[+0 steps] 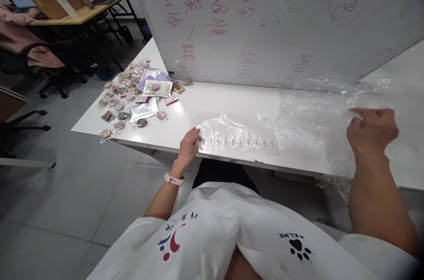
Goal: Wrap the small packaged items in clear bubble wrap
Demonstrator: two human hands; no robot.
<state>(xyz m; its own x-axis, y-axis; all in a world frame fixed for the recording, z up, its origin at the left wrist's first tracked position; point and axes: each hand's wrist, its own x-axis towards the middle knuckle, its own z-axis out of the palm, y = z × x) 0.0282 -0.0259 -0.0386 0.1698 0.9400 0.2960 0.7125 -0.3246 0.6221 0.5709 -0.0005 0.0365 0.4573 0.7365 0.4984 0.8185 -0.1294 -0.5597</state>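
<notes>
My left hand [189, 144] pinches the left end of a clear plastic bag strip [236, 136] that lies flat near the front edge of the white table [205, 99]. It wears a pink watch at the wrist. My right hand [371, 130] is raised over the table's right side, its fingers closed on a crumpled sheet of clear plastic film [314, 107] that spreads back toward the whiteboard.
A pile of small wrapped snacks and foil packets [132, 94] covers the table's left corner. A whiteboard [265, 19] with red writing stands along the table's back. Behind on the left are a wooden desk [76, 13], laptops, chairs and a person in pink.
</notes>
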